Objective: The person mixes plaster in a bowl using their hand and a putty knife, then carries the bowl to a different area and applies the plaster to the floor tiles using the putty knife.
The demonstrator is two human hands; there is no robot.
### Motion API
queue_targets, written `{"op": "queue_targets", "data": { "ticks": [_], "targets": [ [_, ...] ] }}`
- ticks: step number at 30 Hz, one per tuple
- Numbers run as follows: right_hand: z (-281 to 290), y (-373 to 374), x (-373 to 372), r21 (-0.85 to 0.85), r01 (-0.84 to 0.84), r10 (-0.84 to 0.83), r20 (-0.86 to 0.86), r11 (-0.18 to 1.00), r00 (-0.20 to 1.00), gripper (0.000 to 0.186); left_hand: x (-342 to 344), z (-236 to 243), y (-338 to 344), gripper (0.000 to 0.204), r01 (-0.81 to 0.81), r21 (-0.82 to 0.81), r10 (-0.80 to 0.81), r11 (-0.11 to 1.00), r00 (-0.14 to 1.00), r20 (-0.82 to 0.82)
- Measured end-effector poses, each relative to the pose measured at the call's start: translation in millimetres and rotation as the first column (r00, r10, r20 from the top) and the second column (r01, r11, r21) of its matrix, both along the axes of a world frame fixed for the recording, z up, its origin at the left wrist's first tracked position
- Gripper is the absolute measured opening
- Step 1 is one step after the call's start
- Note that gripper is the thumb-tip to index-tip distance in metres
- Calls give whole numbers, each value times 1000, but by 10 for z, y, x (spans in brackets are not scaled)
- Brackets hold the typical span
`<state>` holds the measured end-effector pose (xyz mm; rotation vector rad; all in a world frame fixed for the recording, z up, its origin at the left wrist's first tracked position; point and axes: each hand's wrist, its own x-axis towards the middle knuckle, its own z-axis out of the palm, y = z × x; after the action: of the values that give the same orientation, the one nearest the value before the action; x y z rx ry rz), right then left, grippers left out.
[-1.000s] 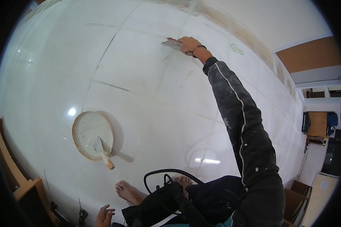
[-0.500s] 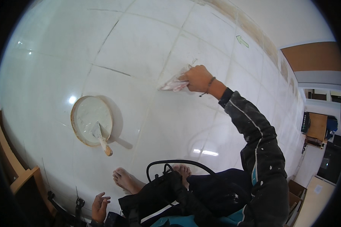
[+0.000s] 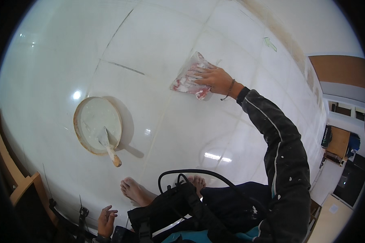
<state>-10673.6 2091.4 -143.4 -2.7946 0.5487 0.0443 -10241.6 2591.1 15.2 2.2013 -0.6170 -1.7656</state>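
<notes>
My right hand (image 3: 215, 79) lies over a whitish sheet with red patches (image 3: 185, 83), its fingers spread and pressing it against the white tiled floor (image 3: 134, 97). White smears cover the sheet; whether it is cloth or plastic I cannot tell. At the lower left, my left hand (image 3: 107, 220) hangs empty with its fingers apart and slightly bent. A shallow round tub (image 3: 77, 135) with a tan rim stands on the tiles, holding pale paste. The blade of a small trowel (image 3: 109, 150) rests in that paste, and its handle sticks out over the rim.
My bare feet (image 3: 134, 193) stand on the tiles below the tub. A black cable (image 3: 198, 171) loops above my lap. Wooden furniture (image 3: 26, 188) is at the left edge. A green arrow sticker (image 3: 270, 44) marks the upper right floor, near a stained wall base.
My right hand has gone from pinching the bunched sheet to lying flat on it, and the sheet has spread out. The left hand stays put. The whole view has shifted slightly.
</notes>
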Motion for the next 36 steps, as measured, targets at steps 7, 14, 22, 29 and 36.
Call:
{"op": "queue_targets", "data": {
  "ticks": [7, 14, 22, 29, 36],
  "targets": [
    [372, -2, -95, 40, 27, -24, -91, 999, 996, 50, 3, 36, -109, 40, 7, -33, -6, 999, 1000, 21],
    [497, -634, -372, 47, 691, -690, -36, 722, 723, 47, 14, -11, 0, 48, 43, -38, -44, 998, 999, -25],
    [329, -17, 152, 8, 757, -726, -278, 653, 629, 49, -18, 1, 28, 49, -24, -32, 22, 999, 998, -53],
    [622, 53, 645, 144, 645, -603, -251, 751, 757, 50, -11, 45, -117, 43, 0, -58, 0, 998, 1000, -15],
    [481, -968, 701, -26, 772, -751, -256, 635, 609, 53, 1, 31, -12, 52, -17, -8, 17, 1000, 999, -34]
  ]
}}
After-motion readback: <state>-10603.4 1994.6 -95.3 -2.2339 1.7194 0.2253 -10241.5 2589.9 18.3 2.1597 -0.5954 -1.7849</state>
